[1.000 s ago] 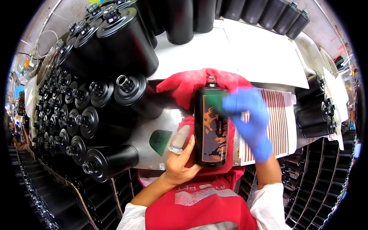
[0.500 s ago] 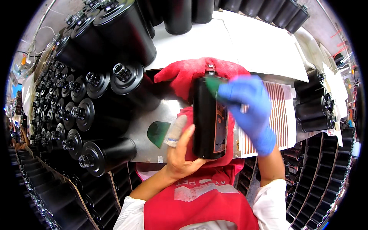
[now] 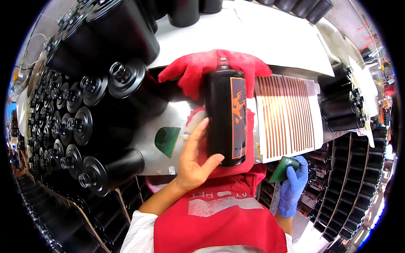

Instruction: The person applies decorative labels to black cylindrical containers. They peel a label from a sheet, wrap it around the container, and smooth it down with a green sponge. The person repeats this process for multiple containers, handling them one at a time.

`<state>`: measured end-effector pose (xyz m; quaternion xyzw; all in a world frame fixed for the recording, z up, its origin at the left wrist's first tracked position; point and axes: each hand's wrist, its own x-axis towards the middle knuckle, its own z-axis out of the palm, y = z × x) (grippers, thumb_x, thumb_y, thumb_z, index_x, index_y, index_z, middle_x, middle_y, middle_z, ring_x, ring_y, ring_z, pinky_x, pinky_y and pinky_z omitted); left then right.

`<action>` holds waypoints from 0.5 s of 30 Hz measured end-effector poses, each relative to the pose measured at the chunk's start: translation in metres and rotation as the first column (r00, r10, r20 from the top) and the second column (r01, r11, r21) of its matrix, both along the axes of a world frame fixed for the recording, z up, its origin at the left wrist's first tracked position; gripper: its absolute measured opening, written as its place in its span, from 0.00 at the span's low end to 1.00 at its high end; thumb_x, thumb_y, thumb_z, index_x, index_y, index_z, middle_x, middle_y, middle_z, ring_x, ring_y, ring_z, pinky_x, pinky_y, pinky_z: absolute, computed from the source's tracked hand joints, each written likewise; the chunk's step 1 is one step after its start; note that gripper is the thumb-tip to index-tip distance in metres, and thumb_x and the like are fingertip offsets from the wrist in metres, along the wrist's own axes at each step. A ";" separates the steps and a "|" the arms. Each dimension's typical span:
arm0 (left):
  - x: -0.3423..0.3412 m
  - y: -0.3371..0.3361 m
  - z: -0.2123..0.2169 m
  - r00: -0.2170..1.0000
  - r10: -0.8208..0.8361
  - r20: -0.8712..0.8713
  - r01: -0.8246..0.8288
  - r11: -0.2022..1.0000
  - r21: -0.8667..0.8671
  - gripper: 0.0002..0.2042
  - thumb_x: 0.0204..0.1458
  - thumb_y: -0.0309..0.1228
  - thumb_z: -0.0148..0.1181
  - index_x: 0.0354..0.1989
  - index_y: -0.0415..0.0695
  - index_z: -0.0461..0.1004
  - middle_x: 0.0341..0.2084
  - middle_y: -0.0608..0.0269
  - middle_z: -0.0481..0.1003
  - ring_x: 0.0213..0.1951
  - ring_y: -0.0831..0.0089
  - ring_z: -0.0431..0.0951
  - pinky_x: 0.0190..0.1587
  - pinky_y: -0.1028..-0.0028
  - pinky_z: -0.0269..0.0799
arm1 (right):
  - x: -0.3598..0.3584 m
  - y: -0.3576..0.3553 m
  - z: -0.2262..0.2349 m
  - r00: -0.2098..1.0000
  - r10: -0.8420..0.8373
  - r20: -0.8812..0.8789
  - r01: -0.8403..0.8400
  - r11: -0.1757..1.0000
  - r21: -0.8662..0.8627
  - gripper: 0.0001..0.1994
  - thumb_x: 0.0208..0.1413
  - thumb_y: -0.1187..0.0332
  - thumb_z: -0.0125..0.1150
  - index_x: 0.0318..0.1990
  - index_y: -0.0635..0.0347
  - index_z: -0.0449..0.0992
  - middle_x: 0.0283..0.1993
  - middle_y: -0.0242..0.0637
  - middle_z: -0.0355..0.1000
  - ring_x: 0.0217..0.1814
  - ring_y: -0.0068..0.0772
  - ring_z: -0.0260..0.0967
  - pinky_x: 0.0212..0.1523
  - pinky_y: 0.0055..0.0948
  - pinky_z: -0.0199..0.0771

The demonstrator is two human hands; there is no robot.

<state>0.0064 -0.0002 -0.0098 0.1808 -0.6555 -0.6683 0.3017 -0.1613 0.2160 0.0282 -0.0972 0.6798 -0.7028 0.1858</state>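
A black bottle (image 3: 217,118) with a clear threaded neck lies on red cloth (image 3: 196,69), its neck pointing away from me. On its right side is a dark label (image 3: 238,114) with an orange figure and border. My bare left hand (image 3: 195,162) is at the bottle's lower left side, thumb and fingers apart. A pale wrapped piece (image 3: 195,123) shows partly behind its fingers. My right hand (image 3: 293,185), in a blue glove, is closed on a green scraper (image 3: 283,168), low at the right and away from the bottle. Another green scraper (image 3: 167,141) lies on the metal tabletop.
A sheet of brown-striped labels (image 3: 287,116) lies right of the bottle. Several black bottles (image 3: 114,166) crowd the left side; others (image 3: 344,101) lie at the right. White paper (image 3: 270,38) covers the far side. Racks of dark bottles (image 3: 354,177) stand at lower right.
My right hand has moved from the bottle's upper part down to the right, still holding the green scraper. My left thumb has swung out from the bottle's base. The label's orange figure now shows.
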 end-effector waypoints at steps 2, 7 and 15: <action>0.003 0.000 0.005 0.996 -0.051 0.072 0.050 0.999 0.022 0.45 0.38 0.31 0.71 0.64 0.35 0.49 0.64 0.41 0.49 0.66 0.55 0.48 0.65 0.64 0.42 | -0.003 0.005 -0.006 1.000 0.017 -0.012 -0.017 0.999 0.041 0.17 0.45 0.80 0.59 0.45 0.64 0.68 0.42 0.34 0.68 0.43 0.24 0.66 0.49 0.22 0.64; 0.024 0.009 0.023 0.975 -0.001 0.221 0.061 0.962 -0.265 0.49 0.37 0.31 0.72 0.66 0.34 0.44 0.66 0.43 0.43 0.68 0.54 0.42 0.66 0.61 0.40 | -0.012 0.015 -0.013 1.000 -0.002 0.022 0.002 1.000 -0.007 0.17 0.45 0.81 0.59 0.45 0.64 0.69 0.41 0.34 0.69 0.42 0.23 0.66 0.48 0.22 0.65; 0.043 -0.005 0.016 0.981 0.110 0.160 -0.042 0.925 -0.379 0.19 0.39 0.26 0.70 0.41 0.36 0.74 0.55 0.47 0.65 0.58 0.60 0.65 0.57 0.65 0.60 | -0.035 0.064 -0.026 0.982 0.041 0.185 -0.008 0.984 -0.179 0.21 0.48 0.74 0.54 0.52 0.61 0.65 0.46 0.37 0.69 0.45 0.29 0.67 0.49 0.27 0.67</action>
